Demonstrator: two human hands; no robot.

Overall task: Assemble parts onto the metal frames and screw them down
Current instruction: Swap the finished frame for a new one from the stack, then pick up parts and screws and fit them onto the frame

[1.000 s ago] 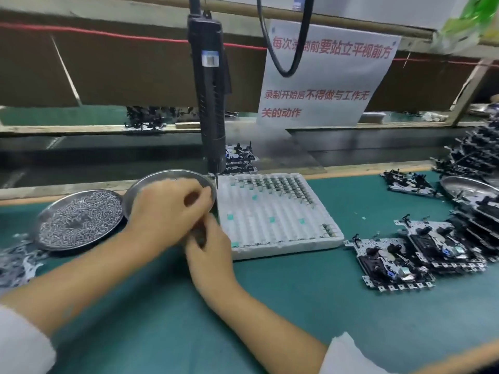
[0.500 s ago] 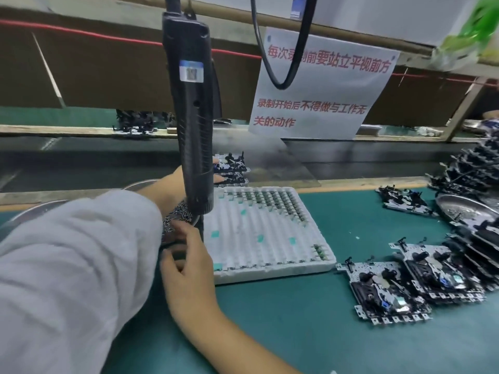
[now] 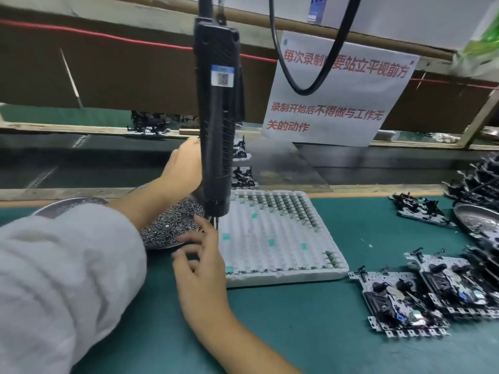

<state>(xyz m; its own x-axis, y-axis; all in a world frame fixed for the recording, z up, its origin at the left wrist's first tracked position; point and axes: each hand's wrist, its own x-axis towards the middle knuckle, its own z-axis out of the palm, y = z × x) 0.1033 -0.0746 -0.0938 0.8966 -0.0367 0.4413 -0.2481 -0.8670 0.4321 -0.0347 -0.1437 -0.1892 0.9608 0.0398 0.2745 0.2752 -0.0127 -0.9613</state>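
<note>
I see my left hand (image 3: 183, 166) stretched out past the screw dish (image 3: 172, 225) toward the back ledge, where 2 metal frames (image 3: 241, 164) sit one behind the other. The hanging electric screwdriver (image 3: 217, 125) cuts across that hand and hides its fingertips, so I cannot tell whether they are spread, closed or already on a frame. My right hand (image 3: 201, 263) rests low at the near rim of the dish, fingers loosely curled and slightly apart, the index finger raised beside the driver bit (image 3: 214, 221); I see nothing pinched between them.

The white tray (image 3: 280, 268) of small green parts lies just right of the dish, mostly emptied, with parts left along its far rows and near corner. More frames, already carrying black parts, lie on the green mat (image 3: 310, 327) to the right.

Risks as I judge them: the left sleeve (image 3: 62, 279) hangs over the heaped dish, and a careless pull back could drag the dish or scatter screws. The driver dangles right in the reach path, so a frame brought forward could knock it and set it swinging into my right fingers. Those frames look thin and edged, likely to snag or slip from a blind grab.
</note>
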